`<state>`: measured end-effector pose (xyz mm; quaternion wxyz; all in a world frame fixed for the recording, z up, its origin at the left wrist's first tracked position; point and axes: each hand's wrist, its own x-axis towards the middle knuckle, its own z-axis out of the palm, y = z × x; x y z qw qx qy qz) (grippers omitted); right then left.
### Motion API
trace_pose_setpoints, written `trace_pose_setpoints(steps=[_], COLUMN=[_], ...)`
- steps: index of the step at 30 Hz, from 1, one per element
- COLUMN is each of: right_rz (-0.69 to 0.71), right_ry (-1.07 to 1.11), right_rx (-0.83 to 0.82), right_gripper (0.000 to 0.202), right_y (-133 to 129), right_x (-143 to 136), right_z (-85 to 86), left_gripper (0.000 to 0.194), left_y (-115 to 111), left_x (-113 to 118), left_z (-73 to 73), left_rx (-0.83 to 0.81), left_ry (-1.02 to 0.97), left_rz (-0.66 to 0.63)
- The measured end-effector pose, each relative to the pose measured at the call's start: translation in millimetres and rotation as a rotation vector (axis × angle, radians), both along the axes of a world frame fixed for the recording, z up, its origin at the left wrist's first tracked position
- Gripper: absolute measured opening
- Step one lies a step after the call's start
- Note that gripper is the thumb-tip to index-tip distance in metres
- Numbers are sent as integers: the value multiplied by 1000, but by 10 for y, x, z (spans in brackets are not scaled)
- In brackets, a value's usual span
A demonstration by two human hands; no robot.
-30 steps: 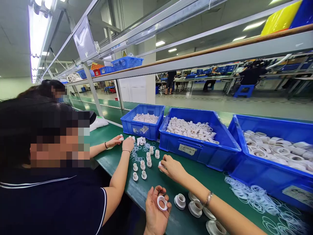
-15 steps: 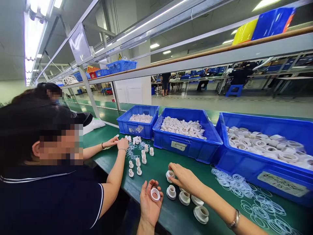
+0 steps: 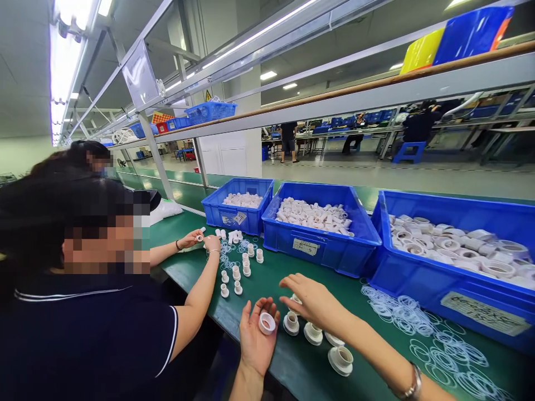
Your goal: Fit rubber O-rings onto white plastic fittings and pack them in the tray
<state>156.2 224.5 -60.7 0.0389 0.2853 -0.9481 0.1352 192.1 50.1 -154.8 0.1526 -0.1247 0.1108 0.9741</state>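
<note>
My left hand (image 3: 256, 342) is palm up near the table's front edge, fingers curled around a white plastic ring (image 3: 266, 323) resting on them. To its right, my right hand (image 3: 311, 298) hovers palm down over several white flanged fittings, its thumb and fingers apart with nothing visible between them. One fitting is partly hidden behind its fingers; I cannot tell whether they touch it. Closest to me stands an upright fitting (image 3: 340, 361), with another fitting (image 3: 291, 323) nearer my left hand.
Three blue bins of white parts line the back: a small bin (image 3: 232, 216), a middle bin (image 3: 276, 236) and a large bin (image 3: 409, 289). Thin translucent rings (image 3: 451, 348) lie at right. A co-worker's hands (image 3: 212, 243) work at left beside smaller fittings (image 3: 236, 273).
My right hand's fingers have shifted slightly left and now cover more of the fitting that showed beside them. The ring in my left hand has tilted a little. The view has shifted slightly.
</note>
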Motion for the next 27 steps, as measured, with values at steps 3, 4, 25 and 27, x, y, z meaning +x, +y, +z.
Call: trace_pose_setpoints(steps=[3, 4, 25, 27], right_rz=[203, 245, -146, -166], right_ry=[43, 71, 53, 33], right_rx=[-78, -65, 40, 97], right_gripper=[32, 34, 16, 19], right_y=[-192, -244, -600, -624], right_x=[183, 209, -1543, -1579], right_z=[38, 9, -316, -393], left_gripper=[39, 42, 27, 24], left_y=[72, 90, 179, 168], left_x=[-77, -114, -181, -211], left_z=[233, 298, -132, -128], left_rx=[-8, -21, -1220, -1151], left_ry=[121, 151, 537, 505], left_rz=[-59, -74, -12, -2])
